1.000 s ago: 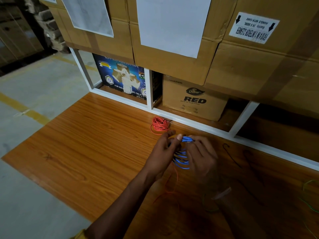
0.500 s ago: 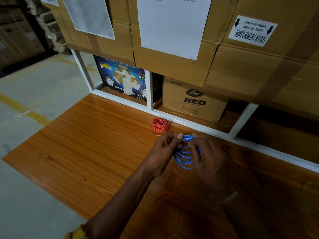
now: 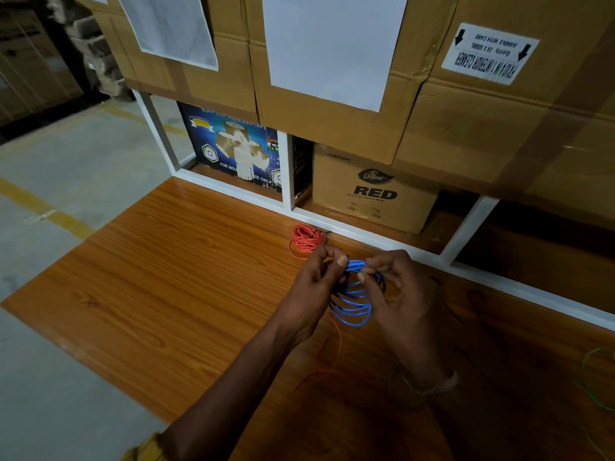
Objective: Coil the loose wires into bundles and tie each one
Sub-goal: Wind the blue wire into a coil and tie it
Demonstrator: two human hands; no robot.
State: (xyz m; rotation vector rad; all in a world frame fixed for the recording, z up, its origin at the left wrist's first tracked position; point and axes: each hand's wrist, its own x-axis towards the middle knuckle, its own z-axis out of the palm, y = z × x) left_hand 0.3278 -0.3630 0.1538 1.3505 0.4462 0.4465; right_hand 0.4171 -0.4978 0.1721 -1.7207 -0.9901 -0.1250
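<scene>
Both hands meet over the table [image 3: 173, 271], out in front of me, with the blue coil [image 3: 353, 302] hanging between them. Its loops drop down and toward me from the pinch, so the ring's plane stands roughly upright and the gathered top runs side to side, from one set of fingertips to the other. My left hand [image 3: 314, 287] pinches that top at its left end, thumb on the near side; my right hand [image 3: 397, 291] pinches it just beside, fingers curled, and seems to hold a tie or wire end there, though I cannot make it out. I judge the tie must wrap across that short span, so the right hand, nearer the free side, does the winding. Beyond my left knuckles lies the red bundle [image 3: 307, 239]. A loose red wire [image 3: 336, 341] trails below the coil toward me.
</scene>
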